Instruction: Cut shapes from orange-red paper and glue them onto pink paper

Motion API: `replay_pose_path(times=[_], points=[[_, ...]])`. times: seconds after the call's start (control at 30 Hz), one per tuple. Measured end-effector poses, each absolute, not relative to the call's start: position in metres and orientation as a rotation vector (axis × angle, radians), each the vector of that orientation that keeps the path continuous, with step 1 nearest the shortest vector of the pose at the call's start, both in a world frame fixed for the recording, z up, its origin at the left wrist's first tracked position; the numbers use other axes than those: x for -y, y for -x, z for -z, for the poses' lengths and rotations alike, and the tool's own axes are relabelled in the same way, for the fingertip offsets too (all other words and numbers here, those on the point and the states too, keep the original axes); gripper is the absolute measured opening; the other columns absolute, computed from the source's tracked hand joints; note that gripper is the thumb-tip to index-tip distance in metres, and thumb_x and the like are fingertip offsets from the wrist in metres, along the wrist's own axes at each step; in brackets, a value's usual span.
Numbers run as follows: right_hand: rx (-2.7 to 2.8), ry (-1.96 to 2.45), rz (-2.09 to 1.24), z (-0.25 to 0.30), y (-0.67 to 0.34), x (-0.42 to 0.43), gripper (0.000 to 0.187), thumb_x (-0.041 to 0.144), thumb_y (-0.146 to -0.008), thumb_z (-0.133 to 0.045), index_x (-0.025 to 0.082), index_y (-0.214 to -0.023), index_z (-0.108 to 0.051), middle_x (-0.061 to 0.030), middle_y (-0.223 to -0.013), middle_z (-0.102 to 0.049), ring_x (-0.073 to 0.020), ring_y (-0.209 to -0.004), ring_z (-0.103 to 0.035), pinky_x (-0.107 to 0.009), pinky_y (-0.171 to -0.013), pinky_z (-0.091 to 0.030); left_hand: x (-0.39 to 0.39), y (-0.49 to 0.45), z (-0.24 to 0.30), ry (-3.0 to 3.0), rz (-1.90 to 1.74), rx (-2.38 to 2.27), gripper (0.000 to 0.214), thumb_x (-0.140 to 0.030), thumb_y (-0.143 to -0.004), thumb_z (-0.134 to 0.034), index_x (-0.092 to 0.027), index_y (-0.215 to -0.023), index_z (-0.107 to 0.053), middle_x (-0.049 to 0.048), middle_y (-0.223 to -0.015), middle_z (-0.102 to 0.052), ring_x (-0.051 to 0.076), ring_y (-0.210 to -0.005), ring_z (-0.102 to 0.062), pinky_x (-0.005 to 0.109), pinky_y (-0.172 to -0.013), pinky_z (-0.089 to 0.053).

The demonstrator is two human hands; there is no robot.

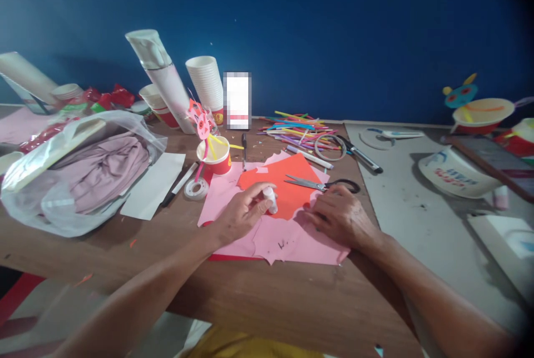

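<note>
My left hand is closed round a small white glue stick, thumb and fingers pinching it upright over the paper. My right hand rests on the right side of the sheets with its fingers curled; what lies in them, if anything, is hidden. Just beyond its knuckles, black-handled scissors lie with blades apart, pointing left. Under both hands spread an orange sheet and pink paper with jagged cut edges. Behind my left hand stands a paper cup bearing a pink paper face and coloured strips.
Coloured pipe cleaners lie in a heap at the back, near a tape roll and a cutter knife. Stacked cups stand by the blue wall. A plastic bag fills the left; a white bowl sits right.
</note>
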State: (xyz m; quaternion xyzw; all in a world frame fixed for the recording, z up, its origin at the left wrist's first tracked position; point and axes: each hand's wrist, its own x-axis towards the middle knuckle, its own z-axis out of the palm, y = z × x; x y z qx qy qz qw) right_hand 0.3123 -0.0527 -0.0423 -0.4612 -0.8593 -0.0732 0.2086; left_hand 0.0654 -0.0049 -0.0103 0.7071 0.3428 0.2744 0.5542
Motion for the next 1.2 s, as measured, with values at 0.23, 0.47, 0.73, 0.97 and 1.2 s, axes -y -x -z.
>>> replay_pose_path(times=[0.23,0.47,0.73,0.97,1.2], points=[[2.143,1.478,0.33,0.048,-0.322,0.046,0.012,0.023,-0.084,-0.053,0.018,-0.082,-0.064,-0.0042,-0.08,-0.066,-0.0171,-0.075,-0.057,-0.032,-0.077,-0.034,0.007,-0.068,0.014,-1.737,-0.617,-0.844,0.03,-0.033,-0.086,-0.047,-0.017,-0.112,-0.05,0.0043,-0.086,-0.066,0.015,-0.082,-0.063,0.032,-0.083,-0.048],[2.132,1.636,0.314,0.054,-0.325,0.043,0.018,0.029,-0.085,-0.051,0.02,-0.094,-0.065,-0.0061,-0.096,-0.064,-0.0218,-0.087,-0.054,-0.035,-0.074,-0.03,0.005,-0.069,0.014,-1.72,-0.636,-0.839,0.032,-0.033,-0.084,-0.051,-0.016,-0.111,-0.051,0.0049,-0.086,-0.067,0.015,-0.081,-0.063,0.032,-0.083,-0.049],[2.143,1.715,0.319,0.052,-0.326,0.042,0.024,0.03,-0.085,-0.051,0.018,-0.103,-0.062,-0.0085,-0.105,-0.061,-0.0248,-0.093,-0.05,-0.037,-0.076,-0.031,0.006,-0.071,0.015,-1.785,-0.615,-0.864,0.031,-0.034,-0.082,-0.054,-0.018,-0.109,-0.053,0.0044,-0.089,-0.066,0.015,-0.08,-0.064,0.03,-0.08,-0.05],[2.14,1.729,0.296,0.055,-0.325,0.042,0.023,0.028,-0.085,-0.05,0.018,-0.103,-0.061,-0.0069,-0.1,-0.063,-0.0236,-0.091,-0.052,-0.036,-0.078,-0.031,0.007,-0.07,0.015,-1.9,-0.577,-0.867,0.024,-0.034,-0.083,-0.052,-0.019,-0.1,-0.058,0.0042,-0.091,-0.066,0.015,-0.082,-0.063,0.027,-0.077,-0.05],[2.121,1.781,0.293,0.055,-0.323,0.043,0.024,0.027,-0.085,-0.05,0.017,-0.104,-0.062,-0.008,-0.101,-0.064,-0.0249,-0.093,-0.053,-0.037,-0.079,-0.032,0.006,-0.07,0.019,-2.004,-0.585,-0.858,0.022,-0.032,-0.084,-0.051,-0.018,-0.1,-0.057,0.0037,-0.091,-0.066,0.014,-0.082,-0.061,0.025,-0.076,-0.049]])
